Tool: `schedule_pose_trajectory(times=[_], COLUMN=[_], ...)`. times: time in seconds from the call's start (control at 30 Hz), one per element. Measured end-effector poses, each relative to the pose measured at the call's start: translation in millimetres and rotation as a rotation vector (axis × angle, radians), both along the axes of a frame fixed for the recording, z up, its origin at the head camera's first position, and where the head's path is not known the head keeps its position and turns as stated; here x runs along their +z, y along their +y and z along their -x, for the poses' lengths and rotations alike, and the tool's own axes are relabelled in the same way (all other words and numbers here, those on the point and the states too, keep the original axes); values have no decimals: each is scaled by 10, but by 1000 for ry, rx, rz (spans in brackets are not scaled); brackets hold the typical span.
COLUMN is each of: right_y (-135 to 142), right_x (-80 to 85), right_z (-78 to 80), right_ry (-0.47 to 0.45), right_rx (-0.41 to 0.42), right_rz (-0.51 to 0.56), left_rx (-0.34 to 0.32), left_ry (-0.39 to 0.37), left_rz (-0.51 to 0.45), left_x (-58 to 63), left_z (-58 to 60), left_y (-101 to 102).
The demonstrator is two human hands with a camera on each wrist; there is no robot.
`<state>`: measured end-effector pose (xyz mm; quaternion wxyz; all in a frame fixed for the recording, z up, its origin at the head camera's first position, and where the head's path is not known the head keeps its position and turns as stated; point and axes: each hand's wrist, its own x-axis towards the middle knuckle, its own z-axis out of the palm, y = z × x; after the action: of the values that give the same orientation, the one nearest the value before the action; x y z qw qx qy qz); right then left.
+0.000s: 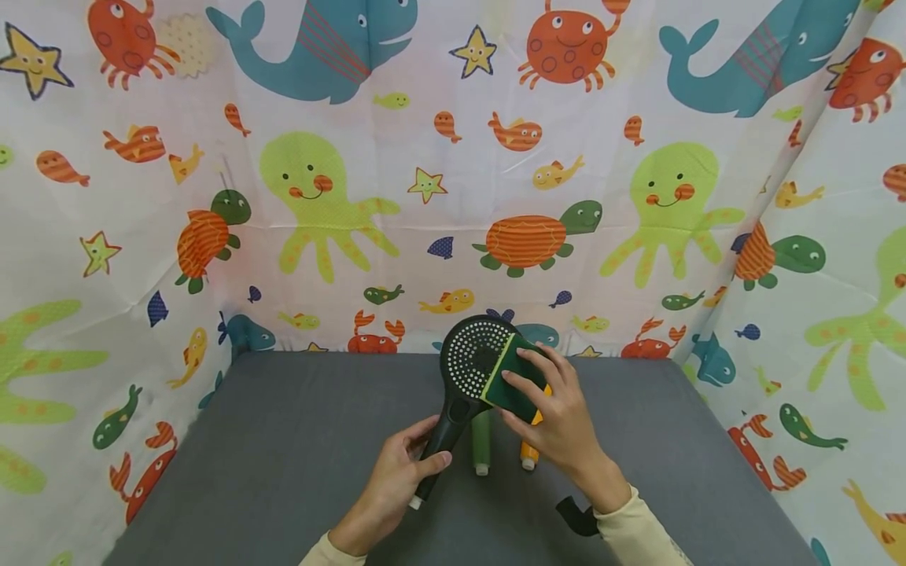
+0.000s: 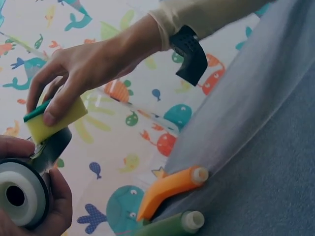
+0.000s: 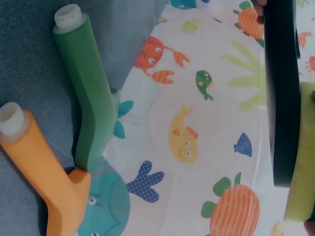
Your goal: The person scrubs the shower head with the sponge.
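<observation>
My left hand (image 1: 392,479) grips the handle of a black shower head (image 1: 463,354), its round, dotted spray face turned up toward the head camera. My right hand (image 1: 559,413) holds a green and yellow sponge (image 1: 527,381) over the right part of that face. The right wrist view shows the yellow side of the sponge (image 3: 301,162) lying along the black shower head (image 3: 283,108). In the left wrist view, right fingers and thumb pinch the sponge (image 2: 61,123) from its sides, and the handle's white end (image 2: 29,196) points at the camera.
A green handle (image 3: 91,88) and an orange handle (image 3: 47,172), each with a white end, lie on the grey table (image 1: 304,440) beyond the hands. A black curved piece (image 1: 576,516) sits by the right cuff. Patterned sea-animal curtain (image 1: 439,141) surrounds the table's back and sides.
</observation>
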<state>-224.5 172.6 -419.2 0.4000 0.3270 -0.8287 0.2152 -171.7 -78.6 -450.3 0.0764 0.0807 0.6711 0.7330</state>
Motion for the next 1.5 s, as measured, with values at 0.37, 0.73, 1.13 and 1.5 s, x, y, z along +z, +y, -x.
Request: schedule_pose_trajectory(times=[0.37,0.73,1.13,1.5], right_y=[33,-59,-133,-243], right_x=[3,-77,-158,-189], right_z=[22,14,-1,-30], right_ry=[-3,13,6,-6], right_rx=[-29,-11,6,27], right_rz=[10,21,23,0], left_rx=[-109,-143,-137,-187], left_ry=[-119,-121,-156,-174], left_rz=[-135,-135,-170,-241], left_x=[-14,-80,-116,-119], left_z=[86,117,103,131], left_y=[-31,-48,10,-19])
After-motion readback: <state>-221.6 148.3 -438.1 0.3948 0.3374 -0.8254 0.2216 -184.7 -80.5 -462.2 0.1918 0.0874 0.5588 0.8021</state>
